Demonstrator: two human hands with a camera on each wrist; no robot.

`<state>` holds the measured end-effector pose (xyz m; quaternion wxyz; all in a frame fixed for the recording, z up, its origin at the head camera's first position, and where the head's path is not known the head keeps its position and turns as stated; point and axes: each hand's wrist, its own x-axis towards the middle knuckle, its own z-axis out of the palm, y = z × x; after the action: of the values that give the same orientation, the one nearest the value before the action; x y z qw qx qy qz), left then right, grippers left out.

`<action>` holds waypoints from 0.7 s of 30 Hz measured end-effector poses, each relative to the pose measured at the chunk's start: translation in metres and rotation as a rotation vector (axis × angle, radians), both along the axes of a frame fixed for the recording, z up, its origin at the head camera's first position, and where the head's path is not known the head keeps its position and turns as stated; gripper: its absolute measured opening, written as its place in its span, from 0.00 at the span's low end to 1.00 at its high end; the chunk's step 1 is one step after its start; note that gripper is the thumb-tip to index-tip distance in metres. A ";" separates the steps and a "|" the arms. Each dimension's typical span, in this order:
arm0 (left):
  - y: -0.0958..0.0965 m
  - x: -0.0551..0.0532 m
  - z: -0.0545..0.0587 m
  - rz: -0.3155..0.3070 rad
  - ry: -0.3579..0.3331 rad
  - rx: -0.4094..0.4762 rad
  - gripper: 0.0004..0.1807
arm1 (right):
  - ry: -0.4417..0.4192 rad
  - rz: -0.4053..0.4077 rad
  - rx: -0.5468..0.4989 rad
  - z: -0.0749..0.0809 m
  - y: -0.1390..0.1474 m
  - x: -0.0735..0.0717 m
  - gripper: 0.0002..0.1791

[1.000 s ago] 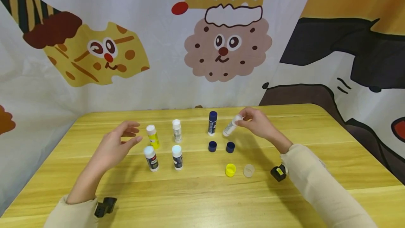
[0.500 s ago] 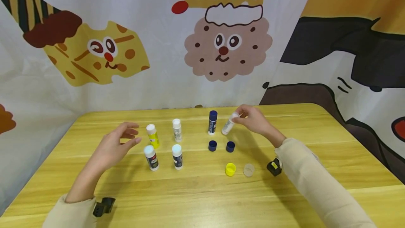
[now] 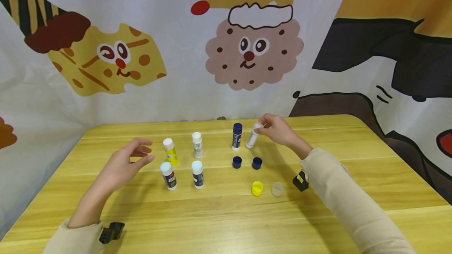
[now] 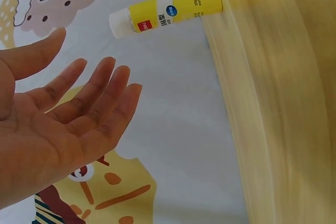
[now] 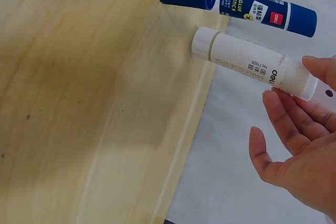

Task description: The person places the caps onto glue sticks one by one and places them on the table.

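Note:
My right hand pinches the top end of a white glue stick between thumb and fingertips. In the right wrist view this glue stick has a translucent cap at the pinched end. It leans slightly, just right of an upright blue-capped glue stick; whether its base touches the table cannot be told. My left hand, fingers loosely bent, holds nothing. It hovers left of a yellow glue stick, apart from it. In the left wrist view the yellow glue stick lies beyond my fingertips.
Uncapped glue sticks stand nearby: a white one and two dark blue ones, left and right. Two blue caps, left and right, a yellow cap and a clear cap lie on the wooden table.
My right hand has moved left with the white glue stick, closer to the blue-capped one, and the stick has become more upright. My left hand has drifted slightly left.

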<state>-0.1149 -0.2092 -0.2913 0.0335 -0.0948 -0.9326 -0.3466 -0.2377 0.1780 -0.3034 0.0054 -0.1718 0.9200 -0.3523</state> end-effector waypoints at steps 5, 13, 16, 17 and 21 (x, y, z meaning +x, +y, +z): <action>-0.001 -0.001 -0.002 -0.010 -0.006 0.007 0.22 | 0.004 0.016 -0.007 -0.001 -0.003 -0.002 0.11; -0.005 0.000 -0.005 -0.020 -0.014 0.022 0.23 | 0.011 0.021 0.001 -0.003 -0.008 -0.002 0.12; -0.006 0.001 -0.006 -0.021 -0.016 0.022 0.23 | 0.011 0.034 -0.003 -0.003 -0.009 -0.002 0.12; -0.006 0.001 -0.006 -0.022 -0.016 0.022 0.22 | 0.009 0.037 -0.006 -0.003 -0.009 -0.001 0.12; -0.007 0.001 -0.006 -0.032 -0.025 0.022 0.21 | 0.009 0.046 -0.008 -0.002 -0.010 -0.001 0.12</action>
<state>-0.1143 -0.2161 -0.2977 0.0176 -0.1049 -0.9274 -0.3586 -0.2388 0.1680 -0.3057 0.0087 -0.1945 0.9143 -0.3552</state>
